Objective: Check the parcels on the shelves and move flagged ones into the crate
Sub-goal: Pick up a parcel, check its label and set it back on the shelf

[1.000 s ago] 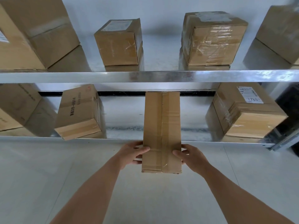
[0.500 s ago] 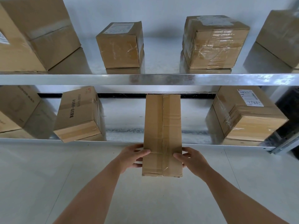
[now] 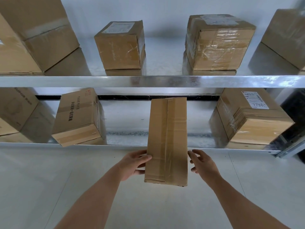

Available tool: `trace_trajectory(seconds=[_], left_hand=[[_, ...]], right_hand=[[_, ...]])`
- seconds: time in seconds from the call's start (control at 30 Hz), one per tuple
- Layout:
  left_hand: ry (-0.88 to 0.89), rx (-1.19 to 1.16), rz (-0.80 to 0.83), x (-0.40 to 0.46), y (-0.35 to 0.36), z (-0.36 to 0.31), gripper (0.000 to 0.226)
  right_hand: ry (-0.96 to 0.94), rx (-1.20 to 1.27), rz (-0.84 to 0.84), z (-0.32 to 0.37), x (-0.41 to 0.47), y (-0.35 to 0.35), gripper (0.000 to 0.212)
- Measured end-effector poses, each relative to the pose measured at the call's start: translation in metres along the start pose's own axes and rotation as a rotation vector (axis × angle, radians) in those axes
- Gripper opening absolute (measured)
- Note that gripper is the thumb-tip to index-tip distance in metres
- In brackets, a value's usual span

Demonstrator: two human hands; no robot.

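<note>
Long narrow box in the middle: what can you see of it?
The long narrow box is plain brown cardboard, sealed with clear tape along its centre seam; no label shows. Its far end lies on the lower shelf and its near end overhangs the edge. The left hand grips its left side; the right hand hovers just off its right side.

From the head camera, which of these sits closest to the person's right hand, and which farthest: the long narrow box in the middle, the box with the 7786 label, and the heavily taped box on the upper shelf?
From the right hand:
1. Long narrow box, right beside it, to its left.
2. Box with the 7786 label, lower shelf, to the right.
3. Heavily taped box, upper shelf, above.
</note>
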State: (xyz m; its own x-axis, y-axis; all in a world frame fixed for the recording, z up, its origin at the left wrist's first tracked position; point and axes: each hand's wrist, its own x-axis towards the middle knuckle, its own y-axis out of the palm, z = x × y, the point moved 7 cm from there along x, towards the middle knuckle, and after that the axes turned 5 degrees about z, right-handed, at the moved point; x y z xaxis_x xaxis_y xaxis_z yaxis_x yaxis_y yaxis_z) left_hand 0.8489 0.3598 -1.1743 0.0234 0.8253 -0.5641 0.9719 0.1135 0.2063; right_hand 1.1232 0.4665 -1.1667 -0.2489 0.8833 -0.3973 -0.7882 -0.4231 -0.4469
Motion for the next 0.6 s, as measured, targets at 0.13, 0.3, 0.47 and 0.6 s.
trace_trajectory(seconds=[0.13,0.3,0.47,0.6], left_hand=[[0.039,-0.115,-0.088,-0.007,-0.033,0.003,0.043],[0.159,0.031,-0.394,-0.021,-0.071,-0.009,0.038],[0.161,0.076,-0.456,-0.012,-0.068,-0.011,0.027],[0.103,0.135,-0.363,0.001,-0.038,-0.008,0.029]], right_hand=[[0.065,-0.088,0.058,-0.003,0.006,0.018,0.098],[0.133,-0.076,0.202,-0.008,0.014,0.052,0.130],[0.069,-0.052,0.129,0.001,0.018,0.053,0.114],[0.035,-0.007,0.034,-0.002,0.018,0.027,0.084]])
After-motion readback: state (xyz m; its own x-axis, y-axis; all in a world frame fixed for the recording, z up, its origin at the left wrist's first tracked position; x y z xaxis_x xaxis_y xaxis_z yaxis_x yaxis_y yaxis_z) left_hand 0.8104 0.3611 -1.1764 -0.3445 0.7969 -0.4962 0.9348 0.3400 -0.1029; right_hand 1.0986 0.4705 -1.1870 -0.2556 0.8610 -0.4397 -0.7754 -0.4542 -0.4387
